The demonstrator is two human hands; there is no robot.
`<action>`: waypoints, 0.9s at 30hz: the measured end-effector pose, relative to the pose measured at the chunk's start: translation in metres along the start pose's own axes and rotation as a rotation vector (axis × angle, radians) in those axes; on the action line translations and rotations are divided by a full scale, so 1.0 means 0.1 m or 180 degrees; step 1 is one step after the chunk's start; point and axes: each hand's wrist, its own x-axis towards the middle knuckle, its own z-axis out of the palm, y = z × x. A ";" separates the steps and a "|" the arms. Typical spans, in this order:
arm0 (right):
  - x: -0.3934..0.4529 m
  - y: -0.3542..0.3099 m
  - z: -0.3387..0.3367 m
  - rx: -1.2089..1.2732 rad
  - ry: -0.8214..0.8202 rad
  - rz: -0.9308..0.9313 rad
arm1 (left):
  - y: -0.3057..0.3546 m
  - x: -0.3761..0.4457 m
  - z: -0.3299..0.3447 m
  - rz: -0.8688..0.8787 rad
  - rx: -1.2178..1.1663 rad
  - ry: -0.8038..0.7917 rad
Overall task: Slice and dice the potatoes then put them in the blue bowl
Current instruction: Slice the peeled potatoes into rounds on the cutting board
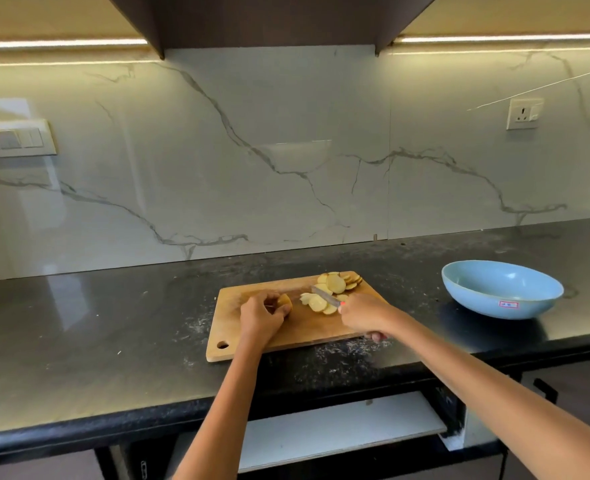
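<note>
While the bowl's sticker is unreadable, hands grip potato and knife.

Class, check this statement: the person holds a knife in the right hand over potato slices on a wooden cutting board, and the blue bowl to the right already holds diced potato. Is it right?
Not quite. The head view shows the blue bowl empty. The rest stands: the right hand holds the knife over potato slices on the wooden cutting board.

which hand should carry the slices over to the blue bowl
Right, probably: the blue bowl sits on that side, past the right hand. It grips the knife, though; the left hand holds a potato piece.
</note>
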 end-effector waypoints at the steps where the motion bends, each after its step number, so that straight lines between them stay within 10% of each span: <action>1: 0.04 0.00 -0.01 0.0121 -0.0037 0.0044 | 0.00 0.00 0.00 -0.0005 -0.0011 -0.0011; 27: 0.14 -0.58 0.33 0.0005 0.0270 -0.0480 | -0.01 0.01 0.00 -0.0022 -0.0108 0.0066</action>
